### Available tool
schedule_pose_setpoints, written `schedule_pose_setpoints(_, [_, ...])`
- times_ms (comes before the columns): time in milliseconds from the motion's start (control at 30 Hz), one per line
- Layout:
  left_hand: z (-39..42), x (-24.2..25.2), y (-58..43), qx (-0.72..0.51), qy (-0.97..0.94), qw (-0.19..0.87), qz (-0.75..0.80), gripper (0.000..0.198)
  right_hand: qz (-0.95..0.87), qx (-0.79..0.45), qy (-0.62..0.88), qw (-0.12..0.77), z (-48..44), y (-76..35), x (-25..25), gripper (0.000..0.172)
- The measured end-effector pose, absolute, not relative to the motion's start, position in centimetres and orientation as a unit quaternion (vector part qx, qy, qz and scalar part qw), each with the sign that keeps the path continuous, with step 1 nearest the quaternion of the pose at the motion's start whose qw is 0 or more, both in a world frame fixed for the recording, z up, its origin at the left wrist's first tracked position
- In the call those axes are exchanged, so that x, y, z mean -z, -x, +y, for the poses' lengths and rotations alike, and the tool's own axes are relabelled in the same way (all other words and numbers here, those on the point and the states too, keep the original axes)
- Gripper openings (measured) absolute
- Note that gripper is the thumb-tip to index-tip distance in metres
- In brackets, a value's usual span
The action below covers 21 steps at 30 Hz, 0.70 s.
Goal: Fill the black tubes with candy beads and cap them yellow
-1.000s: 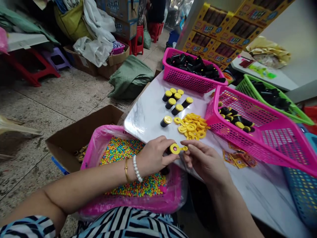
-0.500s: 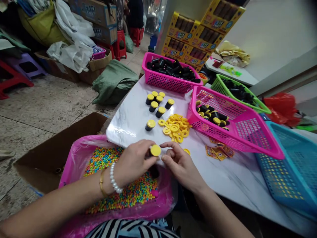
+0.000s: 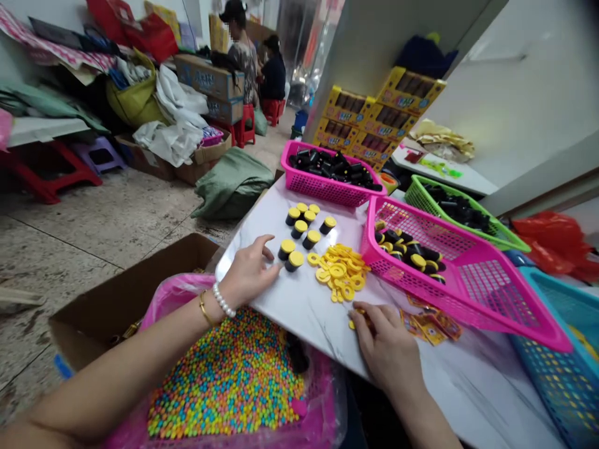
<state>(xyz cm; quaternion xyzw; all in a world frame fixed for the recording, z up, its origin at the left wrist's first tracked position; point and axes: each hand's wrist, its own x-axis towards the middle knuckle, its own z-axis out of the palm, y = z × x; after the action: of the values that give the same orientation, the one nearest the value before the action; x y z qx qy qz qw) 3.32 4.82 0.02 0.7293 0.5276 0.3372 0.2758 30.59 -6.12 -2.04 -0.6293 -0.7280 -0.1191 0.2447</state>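
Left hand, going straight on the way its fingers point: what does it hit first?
The left hand would meet the two nearest yellow-capped black tubes, just beyond its fingers; it may already touch one.

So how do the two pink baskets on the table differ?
The far pink basket sits level, heaped with all-black tubes; the near pink basket is tilted and mostly bare, with a few yellow-capped tubes gathered at its low end. Both are pink plastic mesh.

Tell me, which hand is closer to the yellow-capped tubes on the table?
Left hand: fingertips at the nearest tube. Right hand rests apart, below the loose yellow lids.
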Motion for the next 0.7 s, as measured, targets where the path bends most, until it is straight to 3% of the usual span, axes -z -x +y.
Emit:
schedule_pose_setpoints(133, [4.4, 0.0, -3.8, -0.309, -0.769, 0.169, 0.533, 0.078, -0.727, 0.139, 0.620, 0.259, -5.3, -29.6, 1.5, 0.032])
schedule_pose_setpoints(200, [4.9, -0.1, -4.4, -0.255, -0.787, 0.150, 0.541, 0.077, -0.724, 0.125, 0.616, 0.285, -4.1, -28.7, 0.6, 0.037])
schedule_pose_setpoints(333, [6.8, -0.5, -5.4, -0.217, -0.789, 0.143, 0.556, 0.072, -0.705, 0.049, 0.636, 0.309, 1.0, -26.7, -1.3, 0.069])
schedule_pose_setpoints(467, [8.2, -0.9, -5.9, -0.217, -0.778, 0.141, 0.573, 0.093, -0.691, -0.052, 0.682, 0.235, 6.4, -25.8, -2.8, 0.106])
schedule_pose_setpoints(700, [9.2, 0.0, -6.2, -0.218, -0.763, 0.160, 0.588, 0.135, -0.702, -0.178, 0.664, 0.188, 9.0, -25.7, -2.7, 0.117])
